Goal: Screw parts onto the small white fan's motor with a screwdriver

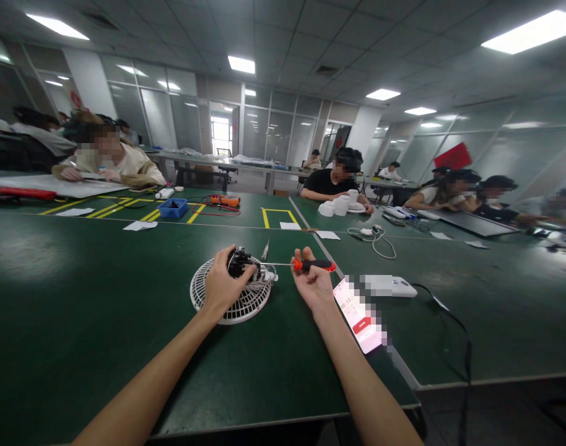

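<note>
A round white fan grille (231,314) lies on the green table, with a black fan motor (239,263) and white wiring on top of it. My left hand (222,282) is wrapped round the motor, thumb towards its right side. In my right hand (314,285) is a screwdriver with a black and red handle (317,265). Its thin shaft points left and reaches the right side of the motor; whether the tip sits in a screw is too small to tell. Just behind the grille lies a small slim tool with a thin pointed tip (265,249).
A lit phone (364,325) lies right of my right forearm, near a white power bank (389,285) with a black cable. Farther back are a blue bin (173,209), an orange multimeter (225,200), a coiled white cable (380,238) and paper slips. Several people sit at the tables.
</note>
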`<state>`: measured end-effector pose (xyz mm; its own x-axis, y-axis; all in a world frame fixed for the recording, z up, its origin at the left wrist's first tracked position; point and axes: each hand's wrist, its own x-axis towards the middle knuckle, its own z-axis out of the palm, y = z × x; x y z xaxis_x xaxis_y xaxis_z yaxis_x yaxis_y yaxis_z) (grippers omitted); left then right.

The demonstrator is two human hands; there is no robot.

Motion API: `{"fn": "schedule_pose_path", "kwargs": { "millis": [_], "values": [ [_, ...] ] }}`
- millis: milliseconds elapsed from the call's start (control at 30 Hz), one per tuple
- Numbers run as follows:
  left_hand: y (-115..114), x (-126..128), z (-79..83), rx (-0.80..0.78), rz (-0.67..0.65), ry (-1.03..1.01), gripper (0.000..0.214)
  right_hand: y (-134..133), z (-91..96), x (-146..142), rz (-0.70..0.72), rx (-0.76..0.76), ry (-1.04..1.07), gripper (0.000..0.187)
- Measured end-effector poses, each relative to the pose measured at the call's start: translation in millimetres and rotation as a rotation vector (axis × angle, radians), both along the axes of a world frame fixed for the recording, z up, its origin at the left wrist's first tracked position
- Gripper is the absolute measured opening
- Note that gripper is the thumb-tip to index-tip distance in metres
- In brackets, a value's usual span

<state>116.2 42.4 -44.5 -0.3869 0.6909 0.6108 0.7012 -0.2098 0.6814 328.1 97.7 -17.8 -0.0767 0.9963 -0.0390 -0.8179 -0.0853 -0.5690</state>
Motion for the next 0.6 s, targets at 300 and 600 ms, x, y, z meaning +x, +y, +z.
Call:
{"fn": "schedule_pose_path", "kwargs": {
  "millis": [300, 600],
  "values": [
    [-0.4, 2.3, 1.0, -0.014, 0.013, -0.043, 0.063, -5.9, 2.7, -3.5, -0.013, -0.133, -0.008, 0.014],
    [0.1, 0.7, -0.5, -0.007, 0.011, -0.028, 0.065, 0.4, -0.4, -9.7, -0.131, -0.156, -0.018, 0.026]
  ]
}}
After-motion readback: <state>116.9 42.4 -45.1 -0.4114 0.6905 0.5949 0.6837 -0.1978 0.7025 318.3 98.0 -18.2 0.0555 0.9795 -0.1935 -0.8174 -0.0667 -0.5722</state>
